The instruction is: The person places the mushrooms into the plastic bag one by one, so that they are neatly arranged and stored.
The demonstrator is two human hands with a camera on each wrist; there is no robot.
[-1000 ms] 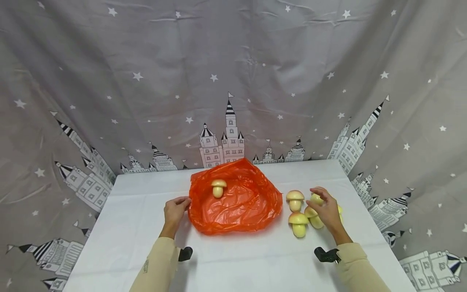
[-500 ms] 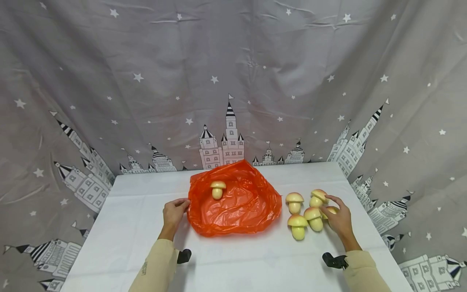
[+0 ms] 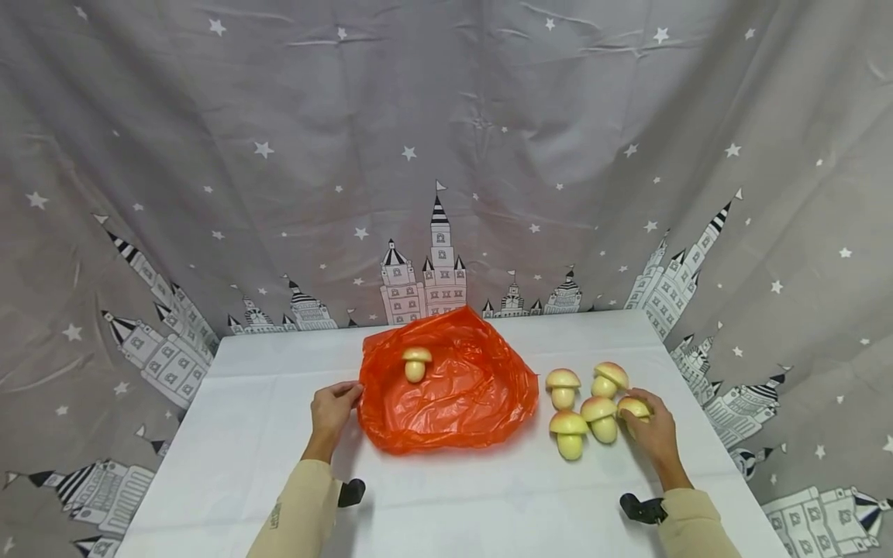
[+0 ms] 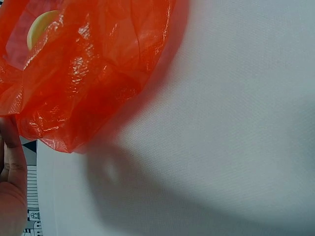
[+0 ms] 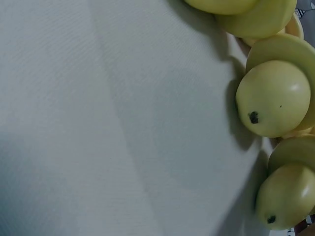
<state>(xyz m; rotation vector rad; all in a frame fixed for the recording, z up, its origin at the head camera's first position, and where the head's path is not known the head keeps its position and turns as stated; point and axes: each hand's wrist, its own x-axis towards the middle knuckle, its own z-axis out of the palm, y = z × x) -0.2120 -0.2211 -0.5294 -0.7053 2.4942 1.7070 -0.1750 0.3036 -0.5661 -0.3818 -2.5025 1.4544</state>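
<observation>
A red plastic bag (image 3: pixel 460 422) lies with its mouth spread wide in the middle of the table, one toy mushroom (image 3: pixel 416 364) inside it. My left hand (image 3: pixel 329 415) pinches the bag's left rim; the left wrist view shows the fingers at the edge of the crinkled film (image 4: pixel 98 73). On the right, several yellow toy mushrooms with reddish caps (image 3: pixel 569 430) lie in a loose cluster. My right hand (image 3: pixel 656 435) grips the rightmost mushroom (image 3: pixel 635 406), thumb on its left side and fingers over its far side. In the right wrist view, the hand is almost wholly out of frame.
A white cloth covers the table (image 3: pixel 474 496). Behind it hangs a grey curtain (image 3: pixel 446 155) printed with stars and castles. Other mushrooms, such as the one at the back (image 3: pixel 610 378), lie close beside the gripped one.
My right hand has moved right and toward me, from above the cluster to the rightmost mushroom, and its fingers have closed round it. The left hand keeps its place at the bag.
</observation>
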